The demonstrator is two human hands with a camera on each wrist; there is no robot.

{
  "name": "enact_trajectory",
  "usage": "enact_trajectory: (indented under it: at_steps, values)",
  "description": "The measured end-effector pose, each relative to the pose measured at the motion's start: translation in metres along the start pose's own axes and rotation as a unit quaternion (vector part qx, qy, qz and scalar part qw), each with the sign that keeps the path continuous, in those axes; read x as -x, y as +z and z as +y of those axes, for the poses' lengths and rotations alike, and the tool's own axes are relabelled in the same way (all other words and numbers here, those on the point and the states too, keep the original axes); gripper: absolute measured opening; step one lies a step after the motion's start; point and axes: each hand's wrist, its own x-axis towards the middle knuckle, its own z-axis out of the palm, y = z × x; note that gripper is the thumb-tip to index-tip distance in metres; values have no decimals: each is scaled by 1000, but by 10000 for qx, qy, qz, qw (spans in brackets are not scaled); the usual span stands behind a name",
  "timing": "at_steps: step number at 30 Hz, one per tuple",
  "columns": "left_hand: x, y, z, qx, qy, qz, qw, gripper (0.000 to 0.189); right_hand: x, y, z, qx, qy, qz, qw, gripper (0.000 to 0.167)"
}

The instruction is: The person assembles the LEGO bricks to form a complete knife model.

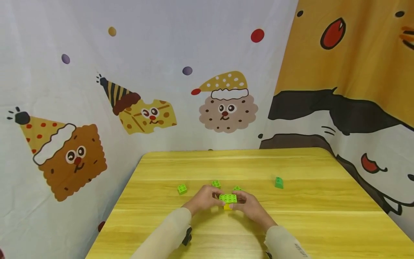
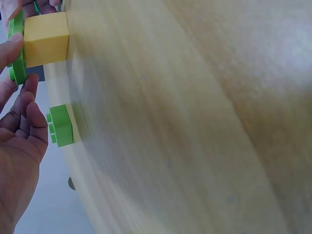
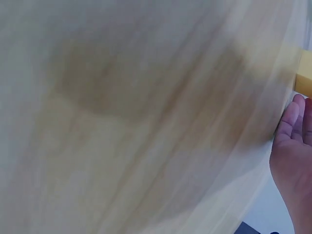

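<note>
A bright green flat building brick with studs (image 1: 228, 198) sits atop a yellow block (image 1: 227, 207) near the middle of the table. My left hand (image 1: 205, 198) pinches the green brick's left end between thumb and fingers. At its right end, my right hand (image 1: 251, 207) grips it the same way, with the thumb low by the yellow block. The left wrist view shows the yellow block (image 2: 46, 40) standing on the wood under the thin green brick (image 2: 18, 58). In the right wrist view, my right hand (image 3: 295, 161) reaches up to the yellow block (image 3: 305, 73) at the frame's edge.
Small light green bricks lie beyond my hands: one at the left (image 1: 182, 189), one behind the left hand (image 1: 216, 184), and one partly hidden behind the right (image 1: 237, 188). A darker green brick (image 1: 279, 182) stands farther right. A printed curtain (image 1: 161, 54) hangs behind the wooden table (image 1: 310, 223).
</note>
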Motion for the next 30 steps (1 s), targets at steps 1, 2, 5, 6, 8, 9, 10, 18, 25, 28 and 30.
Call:
enact_trajectory:
  at_steps: [1,2,5,6,8,9,10,18,25,28,30]
  values:
    - [0,0,0,-10,1,2,10000,27,0,0,0,16,9,38,10000,59]
    - [0,0,0,-17,-4,6,10000,27,0,-1,-1,43,15,73,10000,56]
    - [0,0,-1,29,-24,14,10000,27,0,-2,-1,103,84,158,9998,48]
    - [0,0,-1,55,-39,20,10000,27,0,-2,-1,111,121,163,9997,46]
    - [1,1,-1,123,-77,22,9999,27,0,-3,-2,95,198,140,9997,44]
    - [1,1,-1,152,-98,23,9998,27,0,-3,-2,100,233,133,9996,44]
    - [1,2,-2,179,-105,29,9998,26,0,-4,-2,125,260,125,9995,44]
    - [-2,5,-6,345,-87,142,9993,27,2,-6,-4,155,316,115,9993,49]
    - [-3,6,-8,499,-63,175,9986,26,0,-7,0,-93,313,116,9994,49]
    - [-3,6,-10,512,-146,175,9984,27,0,-6,0,-167,310,105,9993,49]
    - [-2,6,-11,546,-187,170,9982,27,0,-5,0,-196,334,135,9992,49]
